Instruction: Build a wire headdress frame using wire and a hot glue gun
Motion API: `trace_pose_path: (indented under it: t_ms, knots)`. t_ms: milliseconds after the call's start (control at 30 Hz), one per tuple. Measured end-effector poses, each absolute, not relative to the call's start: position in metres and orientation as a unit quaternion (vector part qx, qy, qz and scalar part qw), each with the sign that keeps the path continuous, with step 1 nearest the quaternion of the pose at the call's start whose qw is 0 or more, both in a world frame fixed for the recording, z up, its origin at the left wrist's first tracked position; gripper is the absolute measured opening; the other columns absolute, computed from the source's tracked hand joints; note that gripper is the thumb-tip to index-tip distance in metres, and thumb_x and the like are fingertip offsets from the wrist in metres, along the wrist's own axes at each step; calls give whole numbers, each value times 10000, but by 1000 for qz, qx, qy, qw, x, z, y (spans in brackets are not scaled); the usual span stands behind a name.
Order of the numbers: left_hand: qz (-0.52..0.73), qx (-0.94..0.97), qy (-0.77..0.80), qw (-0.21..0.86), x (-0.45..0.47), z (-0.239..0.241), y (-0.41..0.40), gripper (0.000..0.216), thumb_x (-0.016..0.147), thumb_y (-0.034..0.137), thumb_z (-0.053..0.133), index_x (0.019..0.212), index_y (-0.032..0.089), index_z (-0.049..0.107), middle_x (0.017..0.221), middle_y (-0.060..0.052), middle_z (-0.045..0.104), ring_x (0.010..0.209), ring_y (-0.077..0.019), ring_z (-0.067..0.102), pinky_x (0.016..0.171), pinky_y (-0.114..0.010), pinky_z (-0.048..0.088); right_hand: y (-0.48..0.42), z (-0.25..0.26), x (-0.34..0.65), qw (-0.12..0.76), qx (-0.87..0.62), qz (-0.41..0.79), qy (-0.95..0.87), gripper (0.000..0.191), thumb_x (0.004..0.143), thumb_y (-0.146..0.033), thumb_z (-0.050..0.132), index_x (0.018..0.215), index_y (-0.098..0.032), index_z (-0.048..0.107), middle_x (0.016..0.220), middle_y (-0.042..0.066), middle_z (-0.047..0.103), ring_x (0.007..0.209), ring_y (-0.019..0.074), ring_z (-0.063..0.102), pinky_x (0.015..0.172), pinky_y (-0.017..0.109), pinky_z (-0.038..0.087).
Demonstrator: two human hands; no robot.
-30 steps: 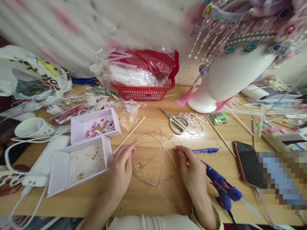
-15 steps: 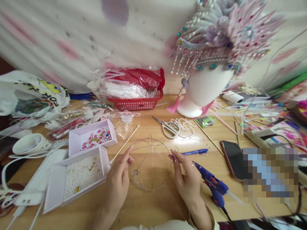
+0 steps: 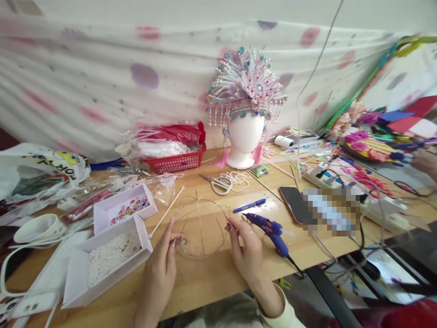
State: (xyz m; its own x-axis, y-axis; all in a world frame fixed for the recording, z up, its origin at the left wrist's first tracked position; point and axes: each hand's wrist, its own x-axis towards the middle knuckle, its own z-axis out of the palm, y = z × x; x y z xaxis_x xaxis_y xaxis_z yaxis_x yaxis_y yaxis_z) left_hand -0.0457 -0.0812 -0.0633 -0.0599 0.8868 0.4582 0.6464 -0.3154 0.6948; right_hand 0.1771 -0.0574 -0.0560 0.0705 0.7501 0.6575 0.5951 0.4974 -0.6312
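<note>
A thin wire frame (image 3: 201, 223) of crossed hoops stands on the wooden table (image 3: 211, 278) between my hands. My left hand (image 3: 160, 269) pinches its left rim, fingers curled. My right hand (image 3: 247, 253) pinches the right rim near the fingertips. A blue glue gun (image 3: 271, 230) lies just right of my right hand. Left of my left hand sit a white box of small pearls (image 3: 109, 255) and a white box of coloured gems (image 3: 128, 207). A wooden stick (image 3: 165, 213) lies between the boxes and the frame.
A mannequin head with a beaded pink headdress (image 3: 244, 105) stands at the back. Around it lie a red basket (image 3: 174, 159), scissors (image 3: 218, 183), a blue pen (image 3: 250, 205) and a phone (image 3: 296, 205). Bags and cables crowd the left; craft materials the right, where another person's hand (image 3: 425, 161) shows.
The view has pulled back and swung right, so the whole headdress and the right side of the table show. Both hands stay on the wire frame.
</note>
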Motion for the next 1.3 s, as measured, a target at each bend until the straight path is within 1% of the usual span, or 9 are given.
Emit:
trace_pose_path:
  t_ms: [133, 267, 500, 700, 867, 967, 1033, 1167, 1300]
  knots:
    - [508, 600, 595, 169, -41, -60, -95, 430, 1002, 311, 467, 1419, 212, 501, 1060, -99, 774, 933, -194, 770, 811, -299, 634, -74, -59, 174, 558, -499, 86, -658, 216, 976, -140, 492, 1092, -192, 667, 881, 80, 778, 738, 193, 751, 666, 303, 609]
    - [543, 563, 605, 146, -38, -65, -102, 367, 991, 380, 495, 1279, 174, 594, 1085, -134, 769, 918, -212, 773, 801, -312, 641, -85, -59, 169, 575, -488, 105, -649, 189, 969, -149, 513, 1068, -190, 669, 857, 72, 778, 702, 185, 747, 655, 291, 603]
    - [524, 621, 572, 108, -30, -75, -123, 356, 974, 292, 524, 1306, 181, 593, 1004, -95, 783, 810, -173, 774, 753, -263, 643, -109, -56, 164, 569, -471, 183, -649, 179, 997, -211, 485, 1130, -196, 604, 724, 14, 724, 604, 146, 708, 522, 212, 559]
    - [513, 615, 588, 117, -31, -70, -137, 375, 988, 334, 513, 1335, 213, 592, 955, -57, 810, 714, -158, 778, 692, -219, 634, -112, -48, 170, 511, -492, 322, -627, 368, 1045, -428, 382, 1180, -155, 588, 651, 29, 716, 571, 161, 691, 580, 252, 570]
    - [519, 575, 618, 136, -32, -68, -145, 309, 972, 437, 512, 1117, 205, 657, 872, -58, 807, 651, -182, 766, 621, -246, 637, -112, -35, 183, 524, -478, 358, -608, 440, 1010, -531, 451, 1209, -155, 567, 665, 16, 679, 601, 155, 671, 587, 242, 554]
    - [512, 585, 611, 151, -31, -74, -147, 227, 972, 421, 526, 1005, 228, 642, 859, -36, 809, 633, -176, 764, 564, -218, 620, -113, -31, 191, 522, -480, 372, -598, 445, 979, -551, 517, 1193, -164, 571, 613, -28, 597, 545, 132, 593, 520, 215, 476]
    - [494, 635, 582, 119, -32, -79, -146, 171, 983, 365, 520, 995, 247, 642, 860, -7, 813, 635, -159, 767, 577, -191, 614, -113, -31, 196, 507, -486, 381, -601, 437, 1002, -557, 464, 1113, -159, 605, 548, -55, 520, 464, 105, 498, 464, 203, 397]
    - [455, 703, 545, 38, -35, -81, -144, 143, 1009, 258, 489, 1065, 265, 620, 885, 33, 809, 658, -118, 764, 657, -151, 603, -112, -29, 202, 497, -469, 436, -586, 546, 960, -662, 457, 903, -150, 638, 452, -103, 355, 379, 69, 320, 399, 203, 260]
    - [419, 738, 528, -27, -35, -68, -141, 198, 1017, 197, 467, 1155, 237, 603, 900, 17, 804, 677, -113, 763, 695, -155, 595, -110, -21, 209, 420, -452, 569, -544, 584, 848, -716, 607, 827, -135, 661, 392, -120, 330, 327, 34, 248, 344, 179, 151]
